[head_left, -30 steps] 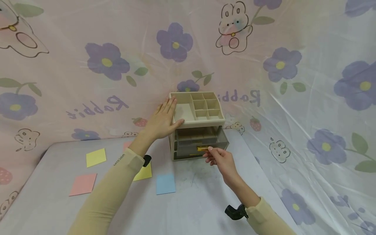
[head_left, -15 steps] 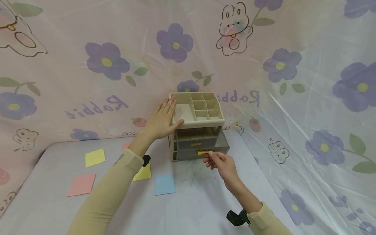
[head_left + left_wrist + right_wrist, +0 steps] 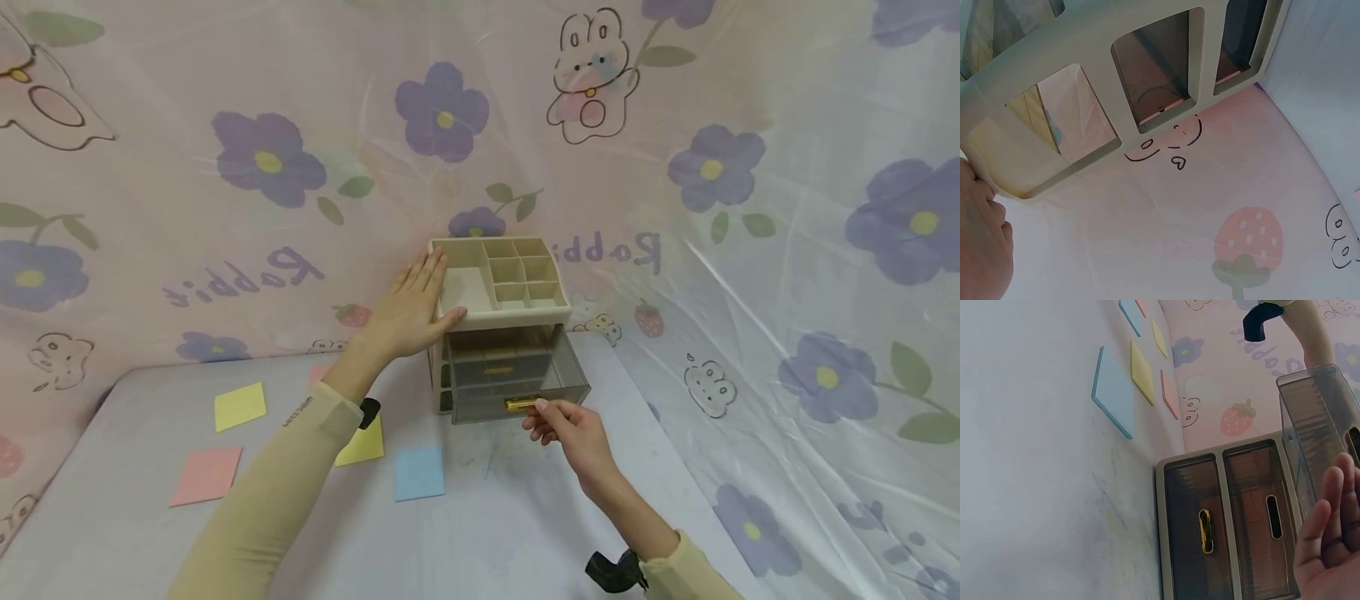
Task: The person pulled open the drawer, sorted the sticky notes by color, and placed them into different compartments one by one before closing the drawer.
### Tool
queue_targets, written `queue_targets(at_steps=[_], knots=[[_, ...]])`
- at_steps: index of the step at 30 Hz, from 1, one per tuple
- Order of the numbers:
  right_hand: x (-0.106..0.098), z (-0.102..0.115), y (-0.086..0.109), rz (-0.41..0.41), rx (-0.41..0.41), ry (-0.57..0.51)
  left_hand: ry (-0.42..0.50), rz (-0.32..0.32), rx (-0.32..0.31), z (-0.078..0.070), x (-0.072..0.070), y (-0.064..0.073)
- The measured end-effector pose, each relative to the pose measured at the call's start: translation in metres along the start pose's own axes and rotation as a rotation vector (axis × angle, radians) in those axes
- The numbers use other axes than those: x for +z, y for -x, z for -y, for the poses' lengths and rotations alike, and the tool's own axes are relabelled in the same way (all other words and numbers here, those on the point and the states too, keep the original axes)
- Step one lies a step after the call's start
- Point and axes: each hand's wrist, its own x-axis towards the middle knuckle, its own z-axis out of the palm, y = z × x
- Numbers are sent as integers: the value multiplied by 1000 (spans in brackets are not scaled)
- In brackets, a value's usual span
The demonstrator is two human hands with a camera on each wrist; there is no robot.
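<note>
A cream desktop organizer (image 3: 498, 318) stands at the back of the table, its open top split into one large compartment and several small ones. My left hand (image 3: 408, 308) rests on its left top edge, fingers straight and thumb toward the front rim. The top smoky see-through drawer (image 3: 480, 408) sticks well out of the frame. At its front, my right hand (image 3: 570, 433) pinches the gold handle (image 3: 520, 405) between thumb and fingers. Two lower drawers (image 3: 1191, 487) sit pushed in, seen in the right wrist view. The organizer's side with its cut-out windows (image 3: 1104, 69) fills the upper left wrist view.
Left of the organizer, sticky-note squares lie on the white table (image 3: 480, 542): blue (image 3: 420, 473), pink (image 3: 206, 477), yellow (image 3: 240, 407), and others partly behind my left arm. A printed curtain (image 3: 360, 150) hangs close behind and along the right side.
The top drawer has slid out toward me, with my right hand drawing back and down on its handle. My left hand stays on the organizer's edge.
</note>
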Motion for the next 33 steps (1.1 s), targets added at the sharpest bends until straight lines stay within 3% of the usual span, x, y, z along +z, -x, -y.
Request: queue_targets(at_steps=[20, 33], knots=[[-4, -5, 6, 36, -30, -25, -14, -6, -5, -2, -3, 1], [-7, -8, 6, 62, -56, 27, -6, 7, -13, -2, -3, 3]])
